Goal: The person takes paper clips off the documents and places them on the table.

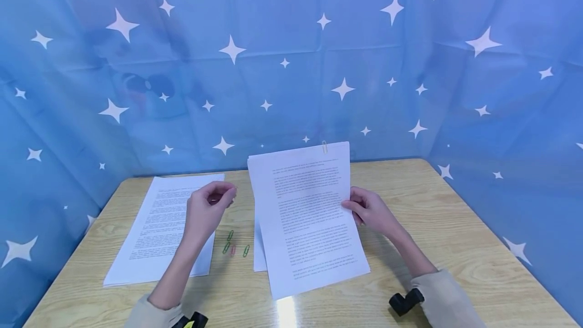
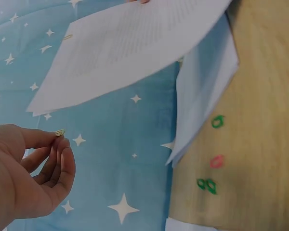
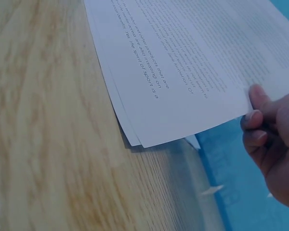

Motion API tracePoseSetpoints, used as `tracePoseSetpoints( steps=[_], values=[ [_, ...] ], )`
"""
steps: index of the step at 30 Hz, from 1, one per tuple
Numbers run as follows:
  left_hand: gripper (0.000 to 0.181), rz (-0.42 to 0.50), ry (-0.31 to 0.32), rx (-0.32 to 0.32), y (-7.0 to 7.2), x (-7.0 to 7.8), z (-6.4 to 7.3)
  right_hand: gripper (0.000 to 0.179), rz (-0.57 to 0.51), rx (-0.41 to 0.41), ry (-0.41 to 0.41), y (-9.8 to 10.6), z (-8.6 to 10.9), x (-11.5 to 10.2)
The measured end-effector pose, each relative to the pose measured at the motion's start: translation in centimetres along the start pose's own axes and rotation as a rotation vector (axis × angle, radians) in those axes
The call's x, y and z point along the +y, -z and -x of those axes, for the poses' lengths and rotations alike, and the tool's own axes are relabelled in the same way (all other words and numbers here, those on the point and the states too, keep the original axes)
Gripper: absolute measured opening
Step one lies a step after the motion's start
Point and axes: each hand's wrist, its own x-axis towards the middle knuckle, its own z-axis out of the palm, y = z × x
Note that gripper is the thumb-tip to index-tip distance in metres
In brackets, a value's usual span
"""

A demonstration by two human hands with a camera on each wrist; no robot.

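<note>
My right hand (image 1: pixel 370 211) pinches the right edge of several printed paper sheets (image 1: pixel 309 216), raised and tilted up off the table. A yellowish paper clip (image 1: pixel 325 147) sits on their top edge, toward the right corner. Over the table to the left of these sheets, my left hand (image 1: pixel 207 211) pinches a small yellowish paper clip (image 2: pixel 60 132) between thumb and forefinger; the left wrist view shows it at the fingertips. In the right wrist view, the thumb (image 3: pixel 258 96) lies on the front of the sheets.
A stack of printed paper (image 1: pixel 164 232) lies at the table's left, partly behind my left forearm. Green paper clips (image 1: pixel 246 251) and a pink paper clip (image 1: pixel 233 250) lie between the stack and the raised sheets. More paper (image 1: pixel 259 252) shows behind the raised sheets. A blue starry curtain (image 1: pixel 282 80) surrounds the table (image 1: pixel 455 247).
</note>
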Motion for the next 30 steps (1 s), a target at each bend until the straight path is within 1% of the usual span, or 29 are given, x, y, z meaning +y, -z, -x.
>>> tracePoseSetpoints(
  steps=[3,9,15,18,26,30],
  values=[
    [0.011,-0.061,0.025,-0.026,0.2,-0.7,0.4,0.011,-0.004,0.000,-0.001,0.0,0.0,0.0],
    [0.009,-0.123,0.038,-0.076,0.6,-2.1,0.9,0.010,-0.012,0.001,-0.002,0.0,0.0,0.0],
    [0.010,-0.158,0.122,-0.139,1.2,-3.2,1.2,0.009,-0.019,0.006,0.013,-0.1,0.0,0.1],
    [0.009,-0.183,0.154,-0.164,1.4,-3.7,1.3,0.008,-0.014,0.005,0.019,-0.1,0.0,0.3],
    [0.006,-0.284,0.196,-0.223,1.8,-5.3,1.5,0.007,-0.009,-0.005,0.027,-0.1,-0.1,0.5],
    [0.006,-0.319,0.223,-0.250,1.9,-5.7,1.5,0.008,-0.016,-0.013,0.021,-0.2,-0.1,0.4]
  ],
)
